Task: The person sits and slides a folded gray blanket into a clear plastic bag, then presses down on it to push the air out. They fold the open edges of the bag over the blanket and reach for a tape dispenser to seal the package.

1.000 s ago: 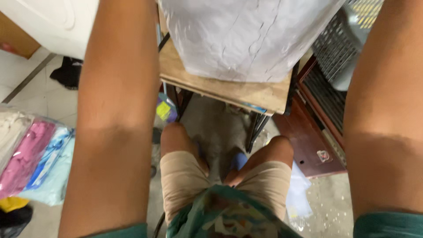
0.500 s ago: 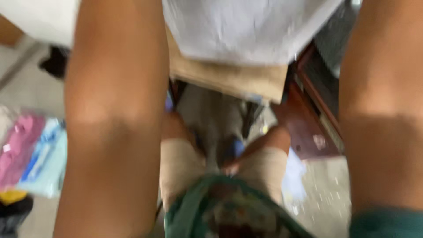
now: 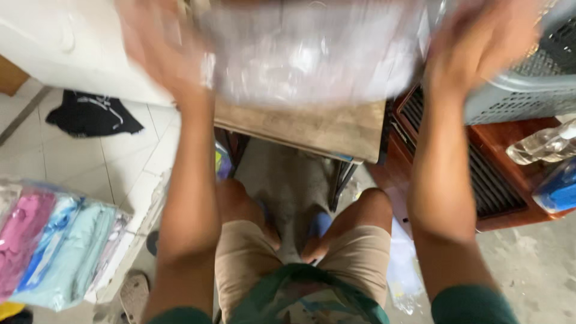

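1. Pale floor tiles (image 3: 114, 162) run along the left of the head view, with a dark garment (image 3: 93, 114) lying crumpled on them near a white cabinet (image 3: 54, 54).
2. At the lower left sits a stack of clear-wrapped packages (image 3: 54, 246), flat and soft, in pink, blue and pale aqua.
3. At the top centre a clear plastic bag (image 3: 312, 54) with something white inside lies over a small wooden table (image 3: 312, 129); it is blurred.
4. Left hand (image 3: 156, 48) presses against the bag's left side, fingers spread; its hold is too smeared to tell.
5. Right hand (image 3: 480, 42) is at the bag's right edge, fingers loosely parted; whether it grips I cannot tell.
6. To the right, a grey slatted basket (image 3: 528, 84) rests on a reddish wooden stand (image 3: 510, 180), just beside a clear bottle (image 3: 543, 144) and a blue package (image 3: 558, 192).
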